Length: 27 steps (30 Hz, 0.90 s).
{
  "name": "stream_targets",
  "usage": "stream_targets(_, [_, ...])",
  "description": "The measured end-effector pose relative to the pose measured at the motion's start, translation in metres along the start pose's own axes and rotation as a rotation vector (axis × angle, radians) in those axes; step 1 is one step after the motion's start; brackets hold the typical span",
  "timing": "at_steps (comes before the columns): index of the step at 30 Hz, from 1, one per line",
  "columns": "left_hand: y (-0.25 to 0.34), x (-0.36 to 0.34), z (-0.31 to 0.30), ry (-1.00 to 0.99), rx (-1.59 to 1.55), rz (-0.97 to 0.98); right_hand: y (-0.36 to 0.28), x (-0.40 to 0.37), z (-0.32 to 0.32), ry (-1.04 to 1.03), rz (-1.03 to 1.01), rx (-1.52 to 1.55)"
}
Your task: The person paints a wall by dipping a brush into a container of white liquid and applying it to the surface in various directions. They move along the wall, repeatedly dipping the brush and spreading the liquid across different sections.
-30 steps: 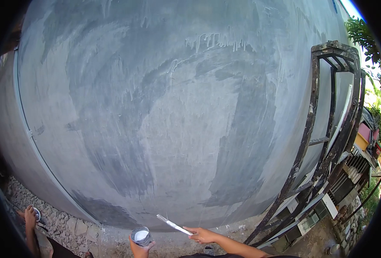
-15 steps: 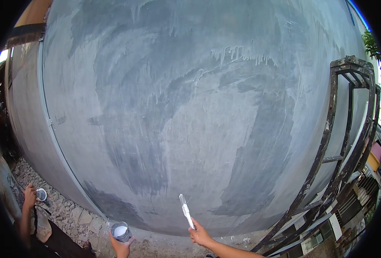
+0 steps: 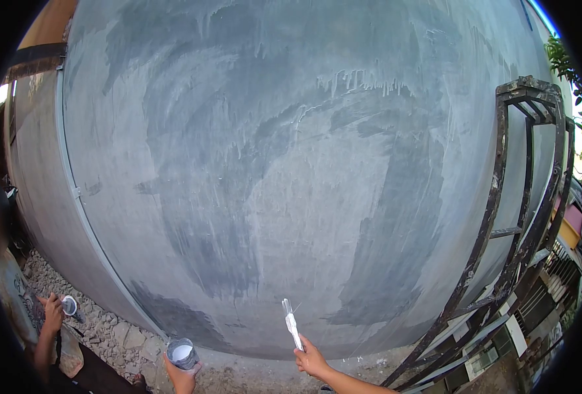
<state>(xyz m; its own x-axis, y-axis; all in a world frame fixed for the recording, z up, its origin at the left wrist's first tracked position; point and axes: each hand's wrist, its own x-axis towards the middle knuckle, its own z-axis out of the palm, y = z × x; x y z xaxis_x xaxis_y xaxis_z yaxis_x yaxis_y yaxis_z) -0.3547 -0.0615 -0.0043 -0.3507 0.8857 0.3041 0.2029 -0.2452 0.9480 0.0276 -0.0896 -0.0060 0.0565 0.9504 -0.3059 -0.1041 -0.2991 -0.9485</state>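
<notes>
My right hand (image 3: 312,358) is wrapped round the handle of a paintbrush (image 3: 292,327) smeared with white paint. Its bristles point up, in front of the lower part of a grey wall (image 3: 317,217). At lower left, my left hand (image 3: 182,375) grips a dark paint pot (image 3: 183,355) from below and the side. White paint shows inside the pot. Darker wet-looking patches and white drips mark the wall's surface.
A paint-spattered dark ladder frame (image 3: 500,177) leans at the right. On the left stands a co-worker, whose hand (image 3: 53,312) is close to a small white-rimmed container (image 3: 69,305). Rubble (image 3: 110,328) lies along the wall's foot. A thin pipe (image 3: 81,203) runs down the wall.
The brush and my right hand have shifted slightly right and down in view. My left hand keeps the pot nearly in place. The co-worker's hand and container have moved a little right.
</notes>
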Motion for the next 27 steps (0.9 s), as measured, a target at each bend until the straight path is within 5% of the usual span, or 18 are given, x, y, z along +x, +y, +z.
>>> stream_targets(7, [-0.032, 0.017, -0.006, -0.037, -0.059, 0.043, -0.025, -0.017, -0.003, 0.048, -0.025, 0.048])
stream_targets(9, [-0.054, 0.033, -0.017, -0.262, 0.04, 0.038, -0.037, -0.022, -0.012, 0.086, -0.042, 0.066])
stream_targets(18, [-0.057, 0.036, 0.02, -0.399, -0.006, 0.13, -0.022, -0.052, -0.046, 0.235, -0.049, 0.134])
stream_targets(21, [-0.074, 0.015, 0.042, -0.408, 0.021, 0.251, 0.007, -0.062, -0.048, 0.253, -0.163, -0.254])
stream_targets(25, [-0.079, -0.03, 0.077, -0.428, 0.028, 0.1, 0.042, -0.083, -0.057, 0.253, -0.094, -0.192])
stream_targets(27, [-0.082, -0.05, 0.098, -0.508, -0.212, -0.095, 0.05, -0.104, -0.059, 0.209, -0.083, -0.038])
